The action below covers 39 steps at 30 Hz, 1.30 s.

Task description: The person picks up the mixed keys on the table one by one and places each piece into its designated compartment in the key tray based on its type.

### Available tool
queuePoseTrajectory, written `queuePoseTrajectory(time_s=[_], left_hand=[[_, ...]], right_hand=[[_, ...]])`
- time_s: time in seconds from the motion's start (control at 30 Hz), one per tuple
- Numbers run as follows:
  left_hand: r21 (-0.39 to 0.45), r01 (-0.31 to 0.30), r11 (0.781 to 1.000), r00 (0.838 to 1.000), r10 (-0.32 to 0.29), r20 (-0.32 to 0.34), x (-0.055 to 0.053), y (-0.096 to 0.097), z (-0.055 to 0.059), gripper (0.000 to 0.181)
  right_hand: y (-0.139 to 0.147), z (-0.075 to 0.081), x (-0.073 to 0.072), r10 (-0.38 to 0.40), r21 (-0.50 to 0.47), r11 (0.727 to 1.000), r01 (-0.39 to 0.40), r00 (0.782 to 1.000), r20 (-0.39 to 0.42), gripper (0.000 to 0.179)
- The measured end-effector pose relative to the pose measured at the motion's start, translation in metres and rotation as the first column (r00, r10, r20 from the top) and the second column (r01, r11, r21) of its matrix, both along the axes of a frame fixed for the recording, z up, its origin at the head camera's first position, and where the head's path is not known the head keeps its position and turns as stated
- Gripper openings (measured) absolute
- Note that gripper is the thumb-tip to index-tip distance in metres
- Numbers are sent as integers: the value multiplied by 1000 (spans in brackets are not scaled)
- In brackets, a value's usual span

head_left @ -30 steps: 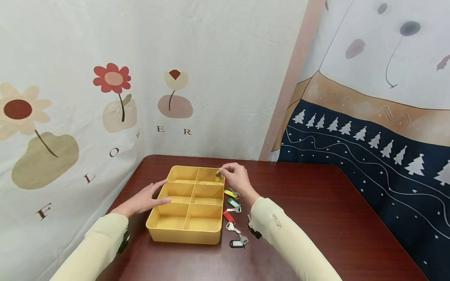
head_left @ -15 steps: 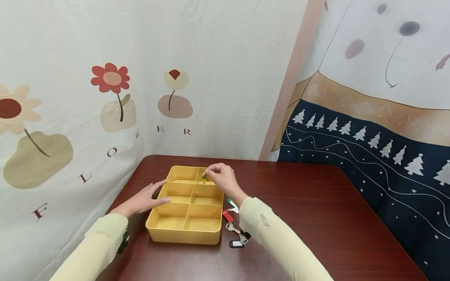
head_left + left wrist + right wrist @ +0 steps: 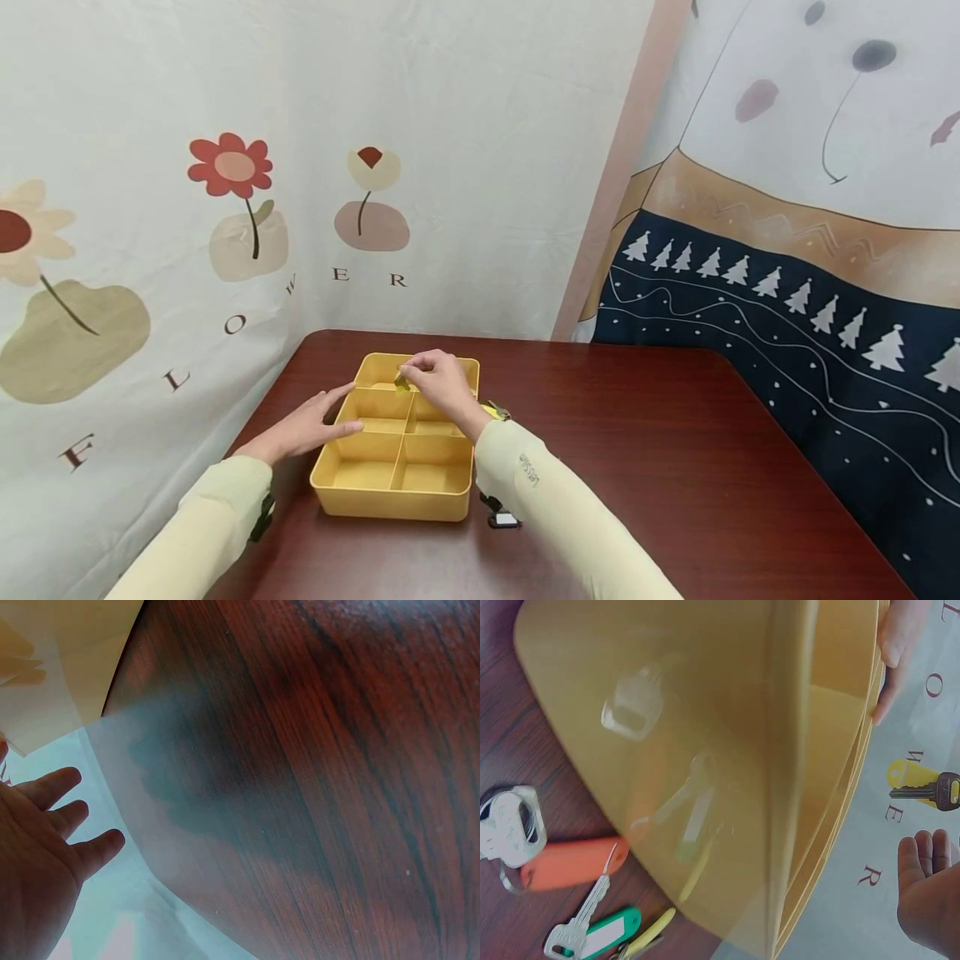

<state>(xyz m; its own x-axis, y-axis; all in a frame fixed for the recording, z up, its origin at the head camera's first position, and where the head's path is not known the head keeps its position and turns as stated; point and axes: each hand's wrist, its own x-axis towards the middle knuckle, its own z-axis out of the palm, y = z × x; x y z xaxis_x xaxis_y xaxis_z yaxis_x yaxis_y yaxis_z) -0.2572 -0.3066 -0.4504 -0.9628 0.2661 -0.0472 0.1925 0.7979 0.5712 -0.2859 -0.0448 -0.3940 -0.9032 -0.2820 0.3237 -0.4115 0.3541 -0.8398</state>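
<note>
A yellow box (image 3: 390,505) with several compartments stands on the table. My left hand (image 3: 302,428) rests at its left rim with fingers spread, the thumb reaching over the edge; in the left wrist view some of its fingers (image 3: 66,819) are extended beside the box. My right hand (image 3: 444,385) pinches a key with a yellow tag (image 3: 402,382) above the back row of compartments, near the divider. In the right wrist view, that key (image 3: 919,789) shows a dark blade and head in front of the yellow tag.
Right of the box, partly behind my right sleeve, lie keys: one with a yellow tag (image 3: 492,412) and a black tag (image 3: 504,521). The right wrist view also shows a red tag (image 3: 574,864), a green tag (image 3: 613,934) and silver keys (image 3: 510,825). Printed cloth (image 3: 480,167) hangs behind the table.
My right hand has moved left with the key and yellow tag, from the box's back right corner to near the back divider. My left hand has stayed at the rim.
</note>
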Motion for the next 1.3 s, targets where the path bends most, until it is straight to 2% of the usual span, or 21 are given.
queuePoseTrajectory(time_s=[0.4,0.67,1.07,1.3], left_hand=[[-4,0,1000,1000,0,14,-1,2,0,90],[-1,9,1000,1000,-9,-15,0,5,2,89],[-12,6,1000,1000,-6,-13,2,2,1,89],[-5,-6,1000,1000,6,-8,4,1,1,89]], right_hand=[[-22,-4,4,39,55,998,-39,999,1,13],[-26,-8,8,47,54,997,-48,999,20,12],[-12,-3,6,23,16,1000,-24,997,74,16],[4,3,-4,-28,1,1000,28,998,59,14]])
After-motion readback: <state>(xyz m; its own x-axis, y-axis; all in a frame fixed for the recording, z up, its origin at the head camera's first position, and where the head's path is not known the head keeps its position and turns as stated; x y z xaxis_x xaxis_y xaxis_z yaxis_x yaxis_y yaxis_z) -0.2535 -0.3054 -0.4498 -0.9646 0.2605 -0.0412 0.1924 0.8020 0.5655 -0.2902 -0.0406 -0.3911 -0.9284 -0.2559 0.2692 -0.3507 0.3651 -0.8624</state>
